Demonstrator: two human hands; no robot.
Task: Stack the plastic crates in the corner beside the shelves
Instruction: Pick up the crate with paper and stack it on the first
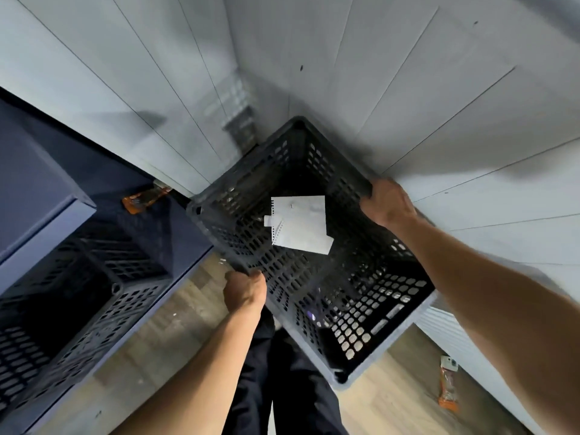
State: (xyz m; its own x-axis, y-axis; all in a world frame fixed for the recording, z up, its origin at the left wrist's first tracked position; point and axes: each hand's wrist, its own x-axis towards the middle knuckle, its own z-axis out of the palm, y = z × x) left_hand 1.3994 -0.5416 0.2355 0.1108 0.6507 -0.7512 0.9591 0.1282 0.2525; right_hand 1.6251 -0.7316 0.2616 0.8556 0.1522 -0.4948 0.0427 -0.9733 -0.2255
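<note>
Head view: black perforated crate (314, 246) sits in the corner where two white panelled walls (408, 89) meet, seen from above, w/ white paper sheets (301, 224) lying on its mesh floor and a pale rim, apparently another crate beneath, showing along its near-right edge. L hand (246, 290) is closed over the near-left rim and R hand (387, 200) is closed over the far-right rim, both arms bare. Left of it stands a dark blue shelf unit (40, 196) holding a 2nd black crate (78, 309) on its lower level; orange packets lie on the shelf (142, 199) and on the wood floor (447, 384) at right.
</note>
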